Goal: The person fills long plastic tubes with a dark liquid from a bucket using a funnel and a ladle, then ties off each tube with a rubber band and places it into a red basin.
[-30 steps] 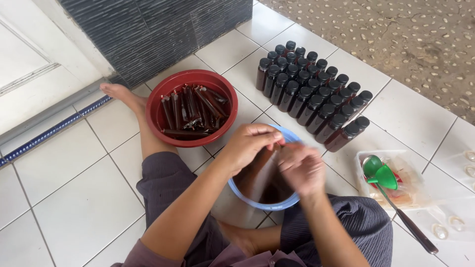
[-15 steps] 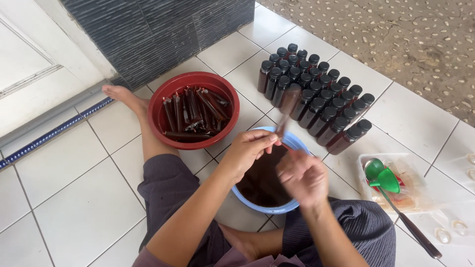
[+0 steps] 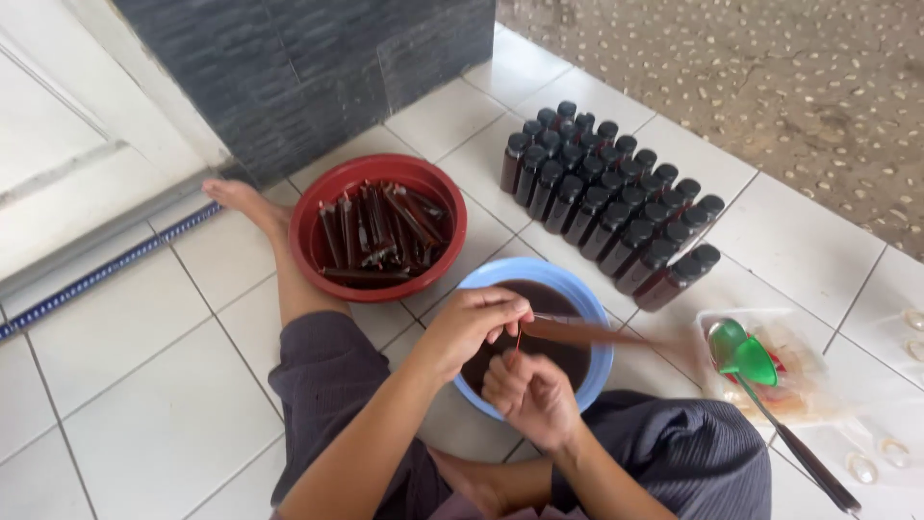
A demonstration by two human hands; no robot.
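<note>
My left hand (image 3: 469, 325) pinches the near end of a long thin plastic tube of dark liquid (image 3: 587, 334), which lies sideways over the blue bowl (image 3: 595, 306). My right hand (image 3: 526, 395) is just below it, fingers closed on a thin red band at the tube's end. The blue bowl holds dark brown liquid. Both hands hover over the bowl's near rim, above my crossed legs.
A red bowl (image 3: 310, 207) with several filled dark tubes sits to the left, beside my bare foot (image 3: 241, 200). Rows of dark capped bottles (image 3: 610, 205) stand behind the blue bowl. A green funnel (image 3: 742, 352) and a long-handled ladle rest on a plastic bag at right.
The tube was upright between my hands half a second ago; now it lies sideways, pointing right. My hands have come closer together at its near end.
</note>
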